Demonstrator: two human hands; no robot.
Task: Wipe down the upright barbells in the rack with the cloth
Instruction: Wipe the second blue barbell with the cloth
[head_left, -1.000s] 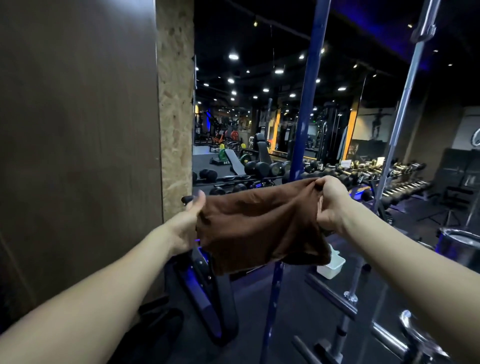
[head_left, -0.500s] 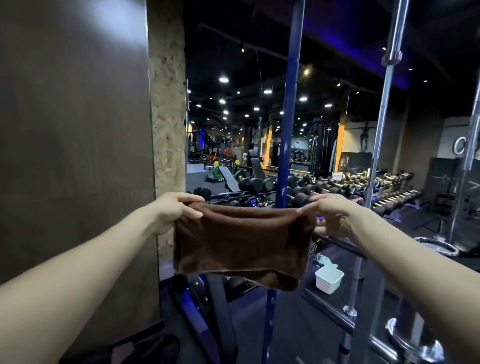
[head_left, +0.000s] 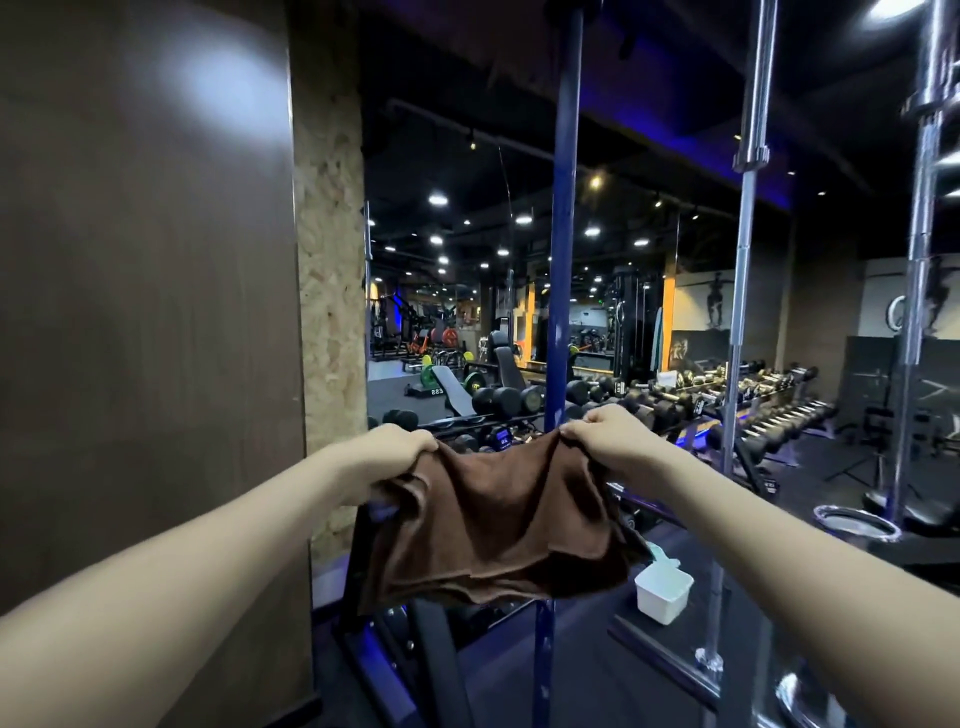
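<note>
Both hands held the brown cloth (head_left: 498, 525) up at chest height: the left hand (head_left: 400, 449) had its fingers curled over one upper corner, the right hand (head_left: 605, 436) gripped the other, and the fabric sagged slack between them, its lower edge hanging free. The cloth hung in front of the blue upright barbell (head_left: 563, 234), whose shaft rose above it and showed again below it; whether they touched could not be told. Two chrome barbells (head_left: 745, 270) stood further right, well apart from the cloth. By my reading, the wiping had not started on this bar; the cloth was being readied. The next move called for wrapping the fabric round the blue shaft and sliding it along its length.
</note>
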